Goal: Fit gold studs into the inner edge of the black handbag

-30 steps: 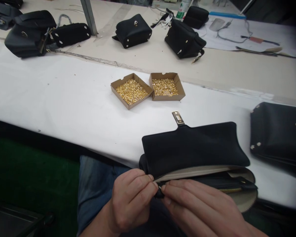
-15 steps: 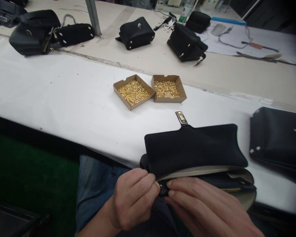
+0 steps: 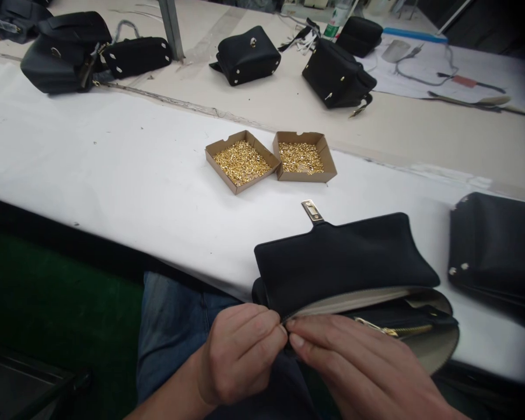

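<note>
A black handbag lies at the table's front edge with its flap folded back, away from me. The flap's gold clasp plate points toward the boxes. Inside the bag's mouth a pale lining and a gold zipper show. My left hand pinches the bag's left end, fingers curled. Its fingertips meet those of my right hand, which grips the same corner from the other side, fingers pressed together. Whatever small part may sit between the fingertips is hidden.
Beyond the bag, two cardboard boxes of small gold hardware touch at their corners. Another black bag stands at right. Several more lie along the far side, near a metal post. A cable lies far right.
My right fingertips have moved left, up against my left ones, covering the bag corner and its stud. The flap has tilted slightly left, and more of the gold zipper shows.
</note>
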### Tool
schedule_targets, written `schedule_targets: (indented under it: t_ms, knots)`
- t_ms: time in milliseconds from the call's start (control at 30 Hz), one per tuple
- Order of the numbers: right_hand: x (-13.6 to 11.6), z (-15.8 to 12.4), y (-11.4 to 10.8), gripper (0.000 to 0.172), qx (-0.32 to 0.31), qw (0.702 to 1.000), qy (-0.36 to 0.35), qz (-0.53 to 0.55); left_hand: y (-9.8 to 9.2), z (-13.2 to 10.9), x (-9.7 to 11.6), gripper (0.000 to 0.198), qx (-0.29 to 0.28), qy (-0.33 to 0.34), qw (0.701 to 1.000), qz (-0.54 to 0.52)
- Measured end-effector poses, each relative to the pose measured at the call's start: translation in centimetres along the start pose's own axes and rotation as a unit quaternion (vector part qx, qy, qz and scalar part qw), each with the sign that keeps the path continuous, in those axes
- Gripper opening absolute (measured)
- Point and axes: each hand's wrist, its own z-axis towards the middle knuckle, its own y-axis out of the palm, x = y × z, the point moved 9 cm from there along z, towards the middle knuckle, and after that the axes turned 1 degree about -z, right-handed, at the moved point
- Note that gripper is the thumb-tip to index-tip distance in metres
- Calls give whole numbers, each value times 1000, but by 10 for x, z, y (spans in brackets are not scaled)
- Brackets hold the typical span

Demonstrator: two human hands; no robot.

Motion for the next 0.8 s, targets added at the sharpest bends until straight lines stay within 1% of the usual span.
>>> schedule_targets:
  t_ms: [67,133,200,233,333,433,500,600,700,800]
  knots:
    - [5,2,3,33,-22,1000,11,2,-1,1,-1,25,4,-10,1000,4]
    - [14,2,2,25,-35,998,45,-17,-2,4,0,25,5,4,1000,2]
    - [23,-1,-3,15,-27,996,79,-28,-2,8,2,24,0,22,1000,-5]
    - [25,-3,-4,13,-21,996,85,-25,-1,9,2,23,-7,29,1000,-10]
    - [20,-10,-7,11,9,998,60,-22,1,8,1,24,-19,30,999,-22]
    - [13,-15,-6,17,31,998,30,-41,1,2,-2,26,-8,16,1000,-12]
    - [10,-16,0,20,17,999,14,-37,1,-2,-2,27,-6,12,1000,-11]
    - [6,-15,7,26,-25,999,-16,-27,3,-6,-2,26,-15,13,999,-27]
    - [4,-13,7,34,-43,998,-43,-24,4,-6,-6,24,-14,-10,999,-50]
    - [1,-7,5,33,-56,996,-63,-14,2,-4,-12,27,-7,-39,997,-66]
